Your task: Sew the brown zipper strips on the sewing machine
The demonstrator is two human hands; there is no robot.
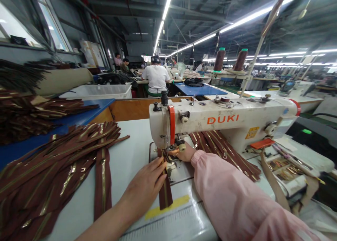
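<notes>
A brown zipper [165, 195] with metal teeth runs under the needle area of a white sewing machine [195, 118]. On its near part, my left hand [147, 179] presses with fingers together and thumb alongside, the fingertips close to the presser foot. My right hand [185, 152], in a pink sleeve, reaches behind the needle area; one finger points toward the foot. Machine parts hide most of its fingers, and I cannot make out whether they grip anything. Left of my hands lies a pile of brown zippers [79, 156]. More zippers [226, 155] lie under the machine arm.
Yellow tape [168, 206] and a printed ruler scale mark the near table edge. At right is a parts tray [283, 169] with small metal pieces. Thread cones [219, 60] stand behind the machine. A person in a white shirt [156, 76] sits ahead. More zippers lie on a blue table [105, 106].
</notes>
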